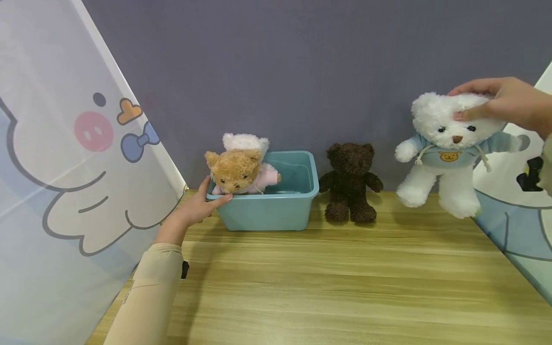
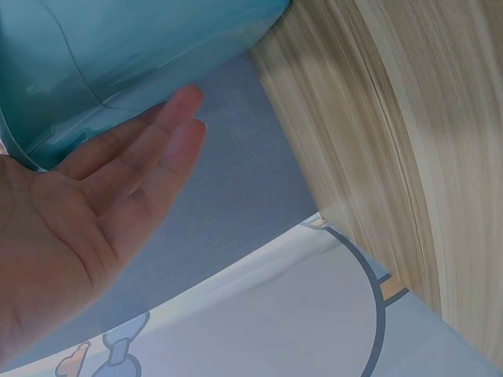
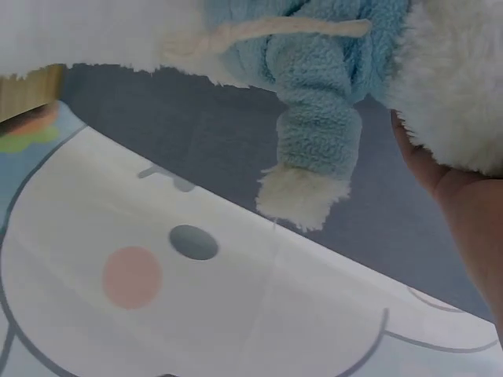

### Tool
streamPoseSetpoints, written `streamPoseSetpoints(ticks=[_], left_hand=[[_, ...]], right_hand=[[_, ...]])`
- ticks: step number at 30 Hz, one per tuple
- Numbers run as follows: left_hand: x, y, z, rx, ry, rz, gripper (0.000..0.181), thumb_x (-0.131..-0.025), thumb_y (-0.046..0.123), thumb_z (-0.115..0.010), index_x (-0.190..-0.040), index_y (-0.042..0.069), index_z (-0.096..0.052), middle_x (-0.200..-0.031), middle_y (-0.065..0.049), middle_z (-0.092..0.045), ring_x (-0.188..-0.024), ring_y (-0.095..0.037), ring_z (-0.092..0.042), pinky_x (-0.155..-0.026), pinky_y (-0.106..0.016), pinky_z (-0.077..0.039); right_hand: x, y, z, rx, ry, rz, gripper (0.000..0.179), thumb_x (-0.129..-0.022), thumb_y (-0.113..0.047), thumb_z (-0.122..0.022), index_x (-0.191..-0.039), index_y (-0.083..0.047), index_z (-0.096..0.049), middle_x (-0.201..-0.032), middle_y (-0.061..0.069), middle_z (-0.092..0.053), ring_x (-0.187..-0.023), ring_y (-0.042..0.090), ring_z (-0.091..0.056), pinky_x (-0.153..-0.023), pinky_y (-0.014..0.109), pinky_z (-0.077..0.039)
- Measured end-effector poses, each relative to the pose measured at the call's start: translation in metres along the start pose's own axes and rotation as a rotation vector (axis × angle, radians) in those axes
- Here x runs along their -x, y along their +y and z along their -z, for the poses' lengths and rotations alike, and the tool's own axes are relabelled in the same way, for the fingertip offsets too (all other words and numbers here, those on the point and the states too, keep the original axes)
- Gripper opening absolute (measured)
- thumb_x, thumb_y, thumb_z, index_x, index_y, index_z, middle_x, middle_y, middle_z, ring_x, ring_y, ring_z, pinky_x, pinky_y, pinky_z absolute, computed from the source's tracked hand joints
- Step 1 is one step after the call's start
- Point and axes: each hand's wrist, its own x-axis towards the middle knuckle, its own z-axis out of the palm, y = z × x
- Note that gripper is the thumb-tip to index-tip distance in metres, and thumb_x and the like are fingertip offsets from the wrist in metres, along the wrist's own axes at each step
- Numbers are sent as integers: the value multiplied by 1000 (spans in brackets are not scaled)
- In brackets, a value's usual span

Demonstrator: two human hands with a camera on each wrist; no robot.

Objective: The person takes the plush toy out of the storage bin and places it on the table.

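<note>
My right hand (image 1: 502, 103) grips a white teddy bear (image 1: 448, 129) by its head, thumb on the forehead. The bear hangs upright in a light blue hoodie (image 3: 318, 118), which fills the top of the right wrist view. At the left corner of a teal plastic bin (image 1: 267, 213), my left hand (image 1: 196, 206) rests with its thumb at the front rim and fingers along the side. Those fingers (image 2: 141, 169) look nearly straight in the left wrist view. Inside the bin lean a tan teddy bear (image 1: 236, 170) in pink and, behind it, a white plush toy (image 1: 246, 141).
A dark brown teddy bear (image 1: 350, 179) sits just right of the bin on the wood-grain table (image 1: 345, 282). Behind stands a grey partition (image 1: 302, 72). Printed cartoon panels (image 1: 64, 191) flank the table on both sides.
</note>
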Motion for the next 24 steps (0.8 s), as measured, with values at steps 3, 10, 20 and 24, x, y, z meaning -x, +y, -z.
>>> streamPoseSetpoints(ticks=[3, 10, 20, 24], left_hand=[[0, 0, 1, 2, 2, 2, 124, -92, 87, -52, -165, 30, 32, -156, -36, -50, -131, -49, -64, -90, -50, -60], [2, -2, 0, 14, -2, 8, 124, -93, 86, -52, -165, 31, 32, -159, -36, -47, -133, -50, -63, -91, -51, -60], [3, 1, -1, 18, 4, 0, 123, -93, 87, -51, -165, 32, 32, -157, -36, -48, -133, -50, -63, -95, -56, -58], [5, 3, -2, 17, -5, -6, 123, -94, 85, -52, -165, 30, 33, -159, -37, -46, -133, -51, -62, -94, -55, -59]], right_hand=[[1, 8, -9, -9, -39, 7, 47, -94, -46, -81, -134, -54, -58, -132, 0, -53, -78, -6, -53, -62, 27, -53], [4, 18, -27, -8, -153, 28, 51, -97, -44, -79, -139, -59, -54, -159, 15, -41, -111, 7, -58, -69, 22, -49], [5, 31, -47, 0, -243, 45, 47, -99, -42, -77, -132, -64, -52, -167, 32, -30, -127, 28, -51, -72, 26, -54], [8, 37, -56, -40, -282, 42, 47, -100, -41, -77, -134, -63, -53, -170, 33, -25, -147, 53, -33, -95, 51, -55]])
